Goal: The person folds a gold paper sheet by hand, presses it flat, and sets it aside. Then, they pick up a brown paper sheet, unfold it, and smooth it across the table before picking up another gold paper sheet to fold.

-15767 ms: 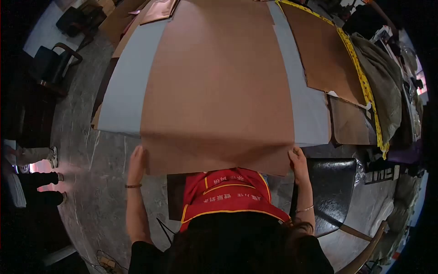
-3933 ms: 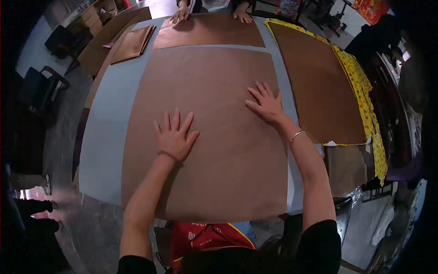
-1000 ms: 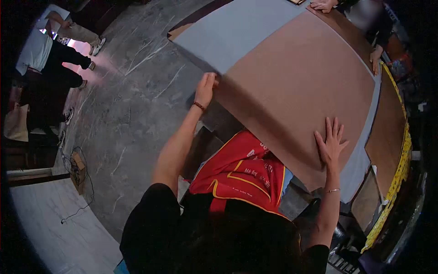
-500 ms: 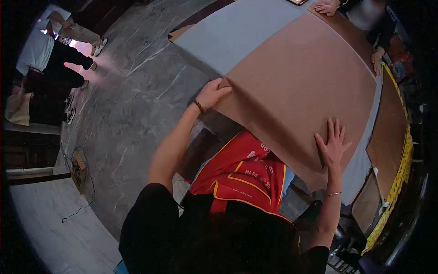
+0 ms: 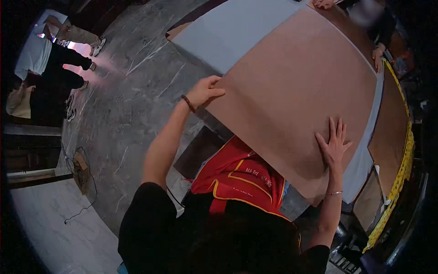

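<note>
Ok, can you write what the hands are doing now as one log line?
left hand: grips corner of brown sheet | right hand: flat on sheet | sheet: lies on grey table

A workshop or craft workroom. A long work table (image 5: 246, 27) under a grey-blue cover carries a large brown sheet (image 5: 296, 82), with further brown sheets (image 5: 390, 123) and a yellow patterned strip (image 5: 401, 169) along its right edge. Another person's hand (image 5: 377, 55) rests at the far side. The grey veined stone floor (image 5: 127, 105) has a loose cable (image 5: 84, 192), and people (image 5: 50, 59) stand nearby.
</note>
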A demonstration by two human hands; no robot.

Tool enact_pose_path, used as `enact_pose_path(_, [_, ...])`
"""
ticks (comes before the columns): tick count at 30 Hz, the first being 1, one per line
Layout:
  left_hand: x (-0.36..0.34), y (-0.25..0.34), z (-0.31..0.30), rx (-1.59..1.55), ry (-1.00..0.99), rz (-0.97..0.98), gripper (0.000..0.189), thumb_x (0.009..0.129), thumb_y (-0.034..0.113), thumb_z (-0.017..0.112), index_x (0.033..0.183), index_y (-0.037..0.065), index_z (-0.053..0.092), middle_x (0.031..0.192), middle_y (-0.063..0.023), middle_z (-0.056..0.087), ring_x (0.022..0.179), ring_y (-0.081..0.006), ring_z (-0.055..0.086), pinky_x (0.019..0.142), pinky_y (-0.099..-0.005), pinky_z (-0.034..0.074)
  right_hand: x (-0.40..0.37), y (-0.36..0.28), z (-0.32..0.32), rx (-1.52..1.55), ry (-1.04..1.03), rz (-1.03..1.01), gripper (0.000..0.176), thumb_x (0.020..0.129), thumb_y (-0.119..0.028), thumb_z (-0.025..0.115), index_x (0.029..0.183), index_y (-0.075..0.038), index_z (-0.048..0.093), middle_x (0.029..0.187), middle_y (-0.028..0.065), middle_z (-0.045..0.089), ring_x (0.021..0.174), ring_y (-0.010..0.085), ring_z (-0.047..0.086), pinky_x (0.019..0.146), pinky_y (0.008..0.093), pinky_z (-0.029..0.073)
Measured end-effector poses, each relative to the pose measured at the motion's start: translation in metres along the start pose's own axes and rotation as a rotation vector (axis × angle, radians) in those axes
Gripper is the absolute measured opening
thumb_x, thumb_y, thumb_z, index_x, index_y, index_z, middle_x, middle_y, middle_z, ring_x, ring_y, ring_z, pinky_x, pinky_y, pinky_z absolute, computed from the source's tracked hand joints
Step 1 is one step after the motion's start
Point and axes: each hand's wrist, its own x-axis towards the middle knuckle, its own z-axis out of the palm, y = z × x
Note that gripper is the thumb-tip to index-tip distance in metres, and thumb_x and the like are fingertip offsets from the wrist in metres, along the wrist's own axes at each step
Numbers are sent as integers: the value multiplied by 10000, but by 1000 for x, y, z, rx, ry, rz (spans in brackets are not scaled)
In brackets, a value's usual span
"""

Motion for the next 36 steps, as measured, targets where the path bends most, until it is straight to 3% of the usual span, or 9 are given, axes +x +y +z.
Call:
enact_pose_path(1, [-2, -1, 3, -140, -33, 103, 382, 867, 222, 685, 1171, 19, 575, 959, -65, 652, 812, -100, 604, 705, -273, 496, 0, 1, 0, 8, 1, 0, 809, 795, -711, 488, 1463, -287, 318, 1569, 43, 152, 1453, 271, 79, 1045, 726, -12])
enact_pose_path(4, [8, -5, -2, -75, 35, 118, 320, 872, 259, 679, 1073, 16, 625, 874, -21, 635, 743, -81, 574, 655, -261, 475, 0, 1, 4, 15, 4, -3, 810, 796, -709, 490, 1465, -291, 311, 1569, 44, 152, 1453, 273, 76, 1045, 724, -21])
enact_pose_path(5, [-3, 16, 2, 45, 91, 31, 270, 885, 282, 659, 966, 24, 646, 775, 27, 583, 673, -59, 511, 602, -244, 425, 0, 2, 4, 13, 6, -2, 809, 795, -708, 492, 1465, -291, 310, 1569, 46, 153, 1453, 275, 77, 1045, 723, -25])
enact_pose_path(9, [18, -5, -4, 71, 19, 10, 233, 904, 283, 631, 856, 55, 632, 707, 62, 515, 617, -32, 432, 560, -218, 354, 1, 3, 4, 14, 9, -10, 807, 794, -707, 493, 1462, -290, 318, 1569, 50, 151, 1452, 279, 83, 1043, 724, -22])
enact_pose_path(16, [17, -6, 0, -59, 43, 44, 227, 924, 264, 599, 842, 54, 621, 695, 72, 509, 625, -27, 440, 567, -221, 367, 0, 2, 1, -38, 45, -32, 797, 795, -681, 511, 1454, -265, 343, 1572, 60, 141, 1448, 292, 100, 1045, 720, -16])
enact_pose_path(20, [16, -5, -5, -62, -12, -60, 233, 930, 264, 583, 825, 59, 612, 719, 69, 541, 642, -26, 471, 584, -217, 391, 1, 6, 6, -44, 97, -79, 799, 793, -679, 514, 1450, -253, 355, 1571, 67, 143, 1448, 290, 103, 1050, 712, -17])
enact_pose_path(21, [15, -6, 0, 3, 45, 71, 244, 934, 261, 577, 787, 68, 601, 674, 76, 503, 584, -27, 427, 530, -234, 370, 1, 6, 6, -44, 97, -78, 799, 793, -679, 514, 1450, -253, 355, 1571, 67, 143, 1448, 290, 103, 1050, 712, -17])
enact_pose_path(28, [11, 0, -2, -70, 0, -1, 285, 941, 287, 572, 730, 96, 564, 634, 72, 438, 547, -34, 361, 487, -229, 299, 2, 5, 6, -29, 61, -66, 828, 776, -690, 522, 1456, -253, 343, 1567, 75, 155, 1448, 284, 107, 1048, 713, -10])
enact_pose_path(36, [10, 7, 4, 43, -13, -2, 286, 938, 356, 573, 826, 93, 562, 659, 67, 414, 570, -46, 353, 503, -223, 293, 1, -5, -4, -35, -14, -19, 847, 771, -693, 522, 1468, -261, 311, 1567, 69, 157, 1450, 272, 104, 1048, 719, 5])
